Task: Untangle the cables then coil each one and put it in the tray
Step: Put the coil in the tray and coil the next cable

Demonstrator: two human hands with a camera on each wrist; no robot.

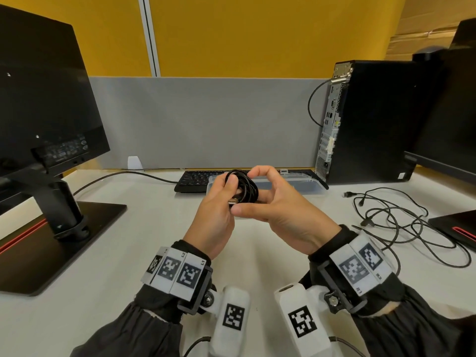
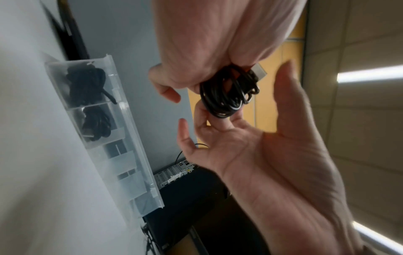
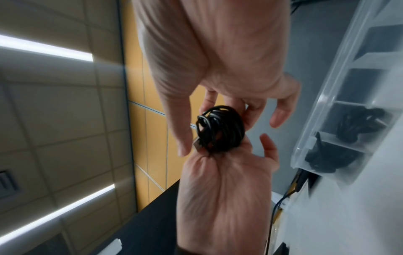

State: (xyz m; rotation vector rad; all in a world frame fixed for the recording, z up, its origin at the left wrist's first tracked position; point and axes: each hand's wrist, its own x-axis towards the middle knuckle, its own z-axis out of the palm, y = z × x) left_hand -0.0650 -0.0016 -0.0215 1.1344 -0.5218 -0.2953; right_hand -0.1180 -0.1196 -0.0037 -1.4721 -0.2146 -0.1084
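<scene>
we hold one coiled black cable (image 1: 242, 188) above the desk (image 1: 128, 253), directly in front of the tray (image 1: 306, 185). our left hand (image 1: 215, 215) grips the coil, thumb pressed on its near side, with the metal plug (image 1: 233, 201) protruding at 6 o'clock. our right hand (image 1: 278, 210) curls round the coil's right side, fingertips on its top edge at 12 o'clock and thumb underneath.

to finish this step well, we judge it best to keep the loops pinched together, tuck the plug end under a turn, and lower the coil into a vacant compartment without relaxing the grip early.

count: one coil in hand; two coiled cables (image 2: 87, 86) in adjacent tray compartments; one loose tangle (image 1: 401, 228) at 3 o'clock on the desk, strand count not discernible; one tray.
</scene>
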